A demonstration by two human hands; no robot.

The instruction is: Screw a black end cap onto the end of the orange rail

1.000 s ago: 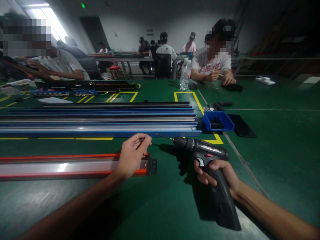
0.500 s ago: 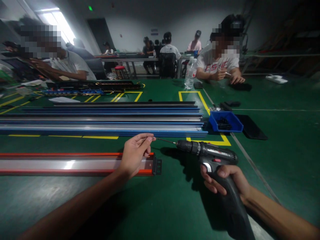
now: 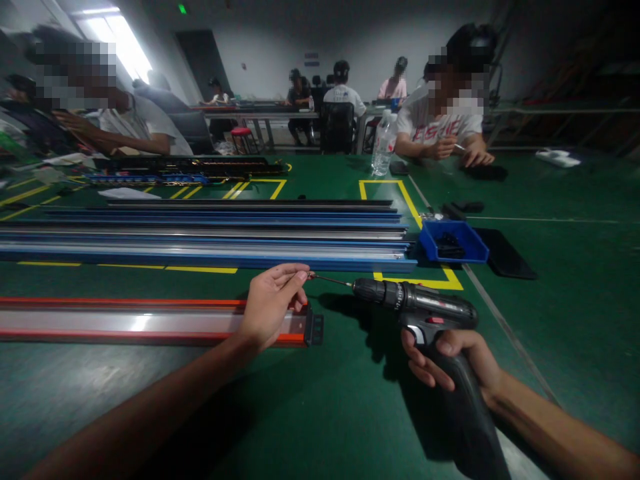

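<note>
My right hand [image 3: 450, 363] is wrapped around the grip of a black cordless drill [image 3: 435, 303], which points left. A long thin driver bit [image 3: 330, 279] runs from its chuck to the fingertips of my left hand [image 3: 275, 300]. Thumb and forefinger there are pinched at the bit's tip, on a tiny thing too small to make out. Below and partly behind that hand lies an orange-edged metal rail [image 3: 125, 325] with a black end cap [image 3: 315, 329], flat on the green table [image 3: 350, 413].
Several blue and black rails [image 3: 210, 257] lie across the table beyond my hands. A blue bin [image 3: 455, 243] with small black parts stands to their right, beside a black flat object [image 3: 505, 253]. Farther back are water bottles [image 3: 384, 143] and a seated person [image 3: 440, 127].
The view has shifted slightly, and the orange-edged rail appears a little higher. Both hands and the drill hold nearly the same pose.
</note>
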